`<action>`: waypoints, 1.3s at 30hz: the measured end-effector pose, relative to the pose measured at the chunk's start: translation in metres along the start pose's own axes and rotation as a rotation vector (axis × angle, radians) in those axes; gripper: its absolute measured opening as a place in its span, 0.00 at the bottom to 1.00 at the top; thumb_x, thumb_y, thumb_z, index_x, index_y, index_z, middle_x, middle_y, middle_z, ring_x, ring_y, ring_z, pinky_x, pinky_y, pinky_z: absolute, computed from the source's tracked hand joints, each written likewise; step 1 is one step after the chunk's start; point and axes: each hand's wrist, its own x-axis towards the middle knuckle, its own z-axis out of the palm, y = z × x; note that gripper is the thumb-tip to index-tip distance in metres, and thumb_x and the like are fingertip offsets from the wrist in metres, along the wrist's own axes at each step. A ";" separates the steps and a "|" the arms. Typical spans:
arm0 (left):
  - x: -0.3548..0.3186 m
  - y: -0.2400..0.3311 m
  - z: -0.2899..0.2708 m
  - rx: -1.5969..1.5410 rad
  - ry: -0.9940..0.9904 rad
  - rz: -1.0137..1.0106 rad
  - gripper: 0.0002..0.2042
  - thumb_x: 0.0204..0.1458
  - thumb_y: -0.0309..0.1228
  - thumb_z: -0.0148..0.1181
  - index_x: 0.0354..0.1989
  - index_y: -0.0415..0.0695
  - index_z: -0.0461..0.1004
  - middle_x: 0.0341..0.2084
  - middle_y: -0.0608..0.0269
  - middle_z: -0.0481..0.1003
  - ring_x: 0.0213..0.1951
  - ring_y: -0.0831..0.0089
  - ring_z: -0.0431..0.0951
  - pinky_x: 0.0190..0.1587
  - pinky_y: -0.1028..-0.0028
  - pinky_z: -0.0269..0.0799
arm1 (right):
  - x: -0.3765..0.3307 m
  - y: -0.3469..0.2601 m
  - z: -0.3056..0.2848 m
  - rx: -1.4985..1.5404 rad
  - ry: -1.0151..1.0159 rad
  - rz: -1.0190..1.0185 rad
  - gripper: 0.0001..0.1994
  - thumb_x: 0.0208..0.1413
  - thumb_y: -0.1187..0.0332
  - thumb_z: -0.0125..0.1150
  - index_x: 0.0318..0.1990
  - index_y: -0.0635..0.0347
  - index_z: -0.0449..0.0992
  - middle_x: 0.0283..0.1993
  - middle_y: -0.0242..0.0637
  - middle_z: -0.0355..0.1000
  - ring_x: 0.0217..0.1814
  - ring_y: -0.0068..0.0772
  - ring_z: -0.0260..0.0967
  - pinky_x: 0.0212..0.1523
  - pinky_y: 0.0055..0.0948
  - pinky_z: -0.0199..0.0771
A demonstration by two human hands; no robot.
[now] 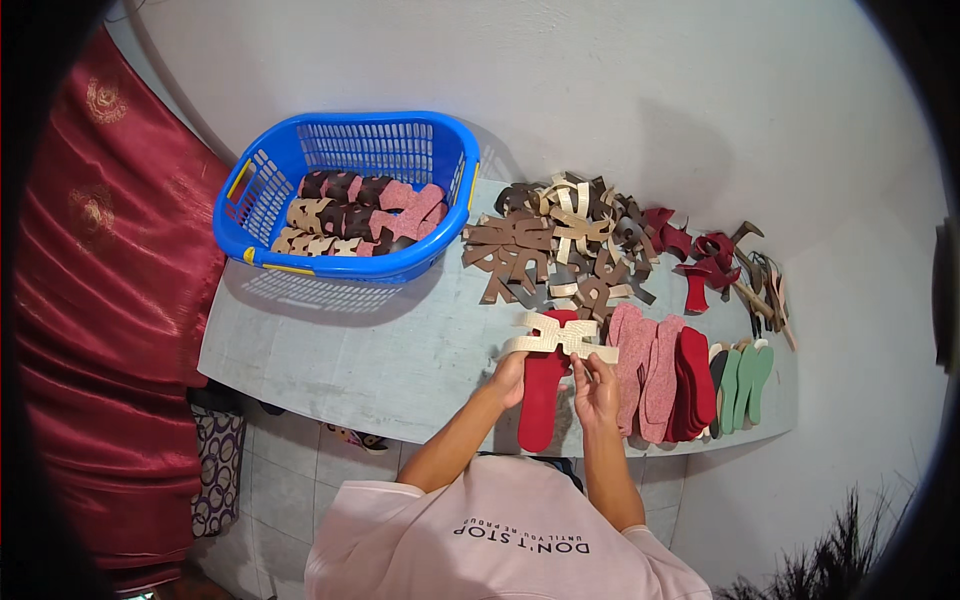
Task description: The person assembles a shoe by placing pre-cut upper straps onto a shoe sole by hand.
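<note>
Between my two hands is a cream, cut-out sandal upper (566, 338) with a textured surface. It lies across the top part of a red insole (541, 405), whose rounded heel end points toward me. My left hand (511, 379) is closed at the left edge of the insole, just under the upper's left strap; its thumb and fingers are partly hidden. On the other side, my right hand (597, 392) pinches the lower right strap of the upper with its fingertips. Beyond them lies a heap of brown, black and cream uppers (575, 235).
A blue plastic basket (345, 268) at the table's far left holds rows of pink insoles with uppers around them. Right of my hands lie pink insoles (660, 385), red insoles (692, 390) and green insoles (743, 385). Red uppers (700, 262) sit behind. A red curtain (110, 300) hangs left.
</note>
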 end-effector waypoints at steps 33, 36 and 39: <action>0.004 -0.004 0.012 0.568 0.145 0.172 0.17 0.56 0.37 0.50 0.48 0.36 0.66 0.35 0.55 0.74 0.32 0.69 0.78 0.28 0.72 0.78 | 0.017 -0.053 0.022 -1.380 -0.290 -0.711 0.14 0.48 0.71 0.62 0.42 0.67 0.70 0.34 0.36 0.73 0.33 0.22 0.70 0.35 0.20 0.69; -0.001 0.002 0.019 0.571 0.133 0.109 0.17 0.56 0.36 0.51 0.47 0.36 0.67 0.35 0.56 0.74 0.32 0.70 0.78 0.28 0.72 0.78 | 0.029 -0.057 0.013 -1.228 -0.500 -0.158 0.18 0.49 0.72 0.62 0.47 0.68 0.68 0.38 0.39 0.73 0.38 0.25 0.72 0.39 0.22 0.71; -0.006 0.007 0.021 0.517 0.194 0.091 0.17 0.56 0.36 0.51 0.47 0.36 0.67 0.36 0.56 0.74 0.33 0.70 0.78 0.29 0.72 0.78 | 0.023 -0.056 0.013 -1.161 -0.522 -0.100 0.17 0.46 0.70 0.64 0.44 0.66 0.71 0.35 0.38 0.73 0.34 0.22 0.71 0.34 0.22 0.70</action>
